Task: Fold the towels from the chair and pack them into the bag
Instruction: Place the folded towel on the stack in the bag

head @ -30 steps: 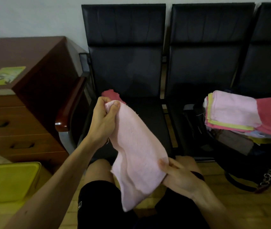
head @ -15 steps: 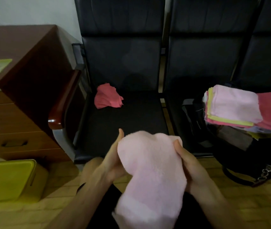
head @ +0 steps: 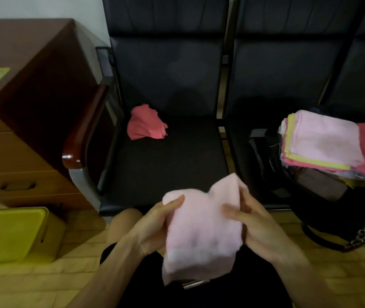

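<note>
Pale pink towel (head: 201,227) — soft, rumpled, doubled — between both hands.

Pale wall (head: 43,7). Brown wooden desk (head: 34,70) with drawers, left. Row of black chairs (head: 168,70). Tan tiled floor (head: 81,247); dim light.

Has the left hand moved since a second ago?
Yes. The left hand came down from beside the red towel on the chair seat to below the seat's front edge, gripping the pink towel.
</note>
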`<state>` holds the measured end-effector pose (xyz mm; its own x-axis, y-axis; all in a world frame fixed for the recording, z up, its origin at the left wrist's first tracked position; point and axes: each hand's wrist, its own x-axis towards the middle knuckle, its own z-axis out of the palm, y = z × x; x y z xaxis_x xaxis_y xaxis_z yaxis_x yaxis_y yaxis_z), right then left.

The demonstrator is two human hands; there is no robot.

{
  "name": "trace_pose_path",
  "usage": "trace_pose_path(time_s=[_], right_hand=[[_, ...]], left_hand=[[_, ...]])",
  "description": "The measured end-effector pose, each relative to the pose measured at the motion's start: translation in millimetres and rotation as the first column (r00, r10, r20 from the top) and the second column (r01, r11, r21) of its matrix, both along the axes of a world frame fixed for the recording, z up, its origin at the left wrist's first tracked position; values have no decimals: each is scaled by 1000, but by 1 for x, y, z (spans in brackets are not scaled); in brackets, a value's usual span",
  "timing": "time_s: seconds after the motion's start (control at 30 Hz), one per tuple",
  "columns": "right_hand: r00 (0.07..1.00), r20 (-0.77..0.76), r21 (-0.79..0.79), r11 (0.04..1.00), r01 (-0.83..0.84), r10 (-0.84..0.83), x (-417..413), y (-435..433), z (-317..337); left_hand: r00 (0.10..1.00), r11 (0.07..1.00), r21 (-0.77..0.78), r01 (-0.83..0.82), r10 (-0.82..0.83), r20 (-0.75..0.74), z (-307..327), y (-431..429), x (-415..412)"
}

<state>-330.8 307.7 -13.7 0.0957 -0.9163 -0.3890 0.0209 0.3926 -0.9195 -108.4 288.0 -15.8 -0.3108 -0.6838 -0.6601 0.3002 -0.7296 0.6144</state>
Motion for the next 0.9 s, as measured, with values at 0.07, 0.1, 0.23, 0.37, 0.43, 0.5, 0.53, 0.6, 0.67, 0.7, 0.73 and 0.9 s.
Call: trace_pose_path(time_s=[0.07, 0.1, 0.23, 0.37, 0.43, 0.5, 0.53, 0.6, 0.67, 0.7, 0.73, 0.9], right_hand=[[965, -260, -26, 999, 26, -32, -3, -5, 0], [944, -318, -44, 996, 80, -90, -8, -10, -8], [965, -239, -108, 991, 82, -106, -7, -22, 0], [962, -253, -205, 977, 54, -106, -4, -36, 14], [959, -267, -244, 969, 24, -91, -3, -43, 20], [959, -275, -269, 963, -13, -64, -2, -52, 28], [955, -292, -276, 961, -34, -49, -1, -56, 34], [931, -361, -310, 948, -71, -49, 1, -70, 44], [879, -468, -366, 925, -103, -87, 3, -85, 55], [852, -512, -385, 915, -119, -105, 4, -92, 62], [839, -532, -393, 910, -129, -111, 5, -97, 72], [863, -505, -384, 896, -221, -4, 10, -107, 121]], left_hand=[[986, 999, -52, -5, 13, 167, -3, -9, 2], [977, 994, -105, 19, 4, 212, 1, -12, -1], [911, 966, -257, 1, 105, 400, 1, -20, -2], [850, 898, -440, 28, 210, 483, 8, -28, 4], [837, 874, -486, 21, 251, 487, 11, -33, 9], [815, 853, -522, 29, 282, 506, 19, -40, 10], [798, 844, -536, 30, 303, 520, 22, -45, 11], [769, 833, -553, 6, 350, 535, 32, -54, 13], [790, 812, -584, -21, 371, 488, 46, -61, 15], [818, 796, -605, -22, 362, 447, 54, -63, 16], [847, 779, -627, -4, 336, 412, 63, -65, 18], [852, 696, -688, 206, 219, 476, 101, -74, 34]])
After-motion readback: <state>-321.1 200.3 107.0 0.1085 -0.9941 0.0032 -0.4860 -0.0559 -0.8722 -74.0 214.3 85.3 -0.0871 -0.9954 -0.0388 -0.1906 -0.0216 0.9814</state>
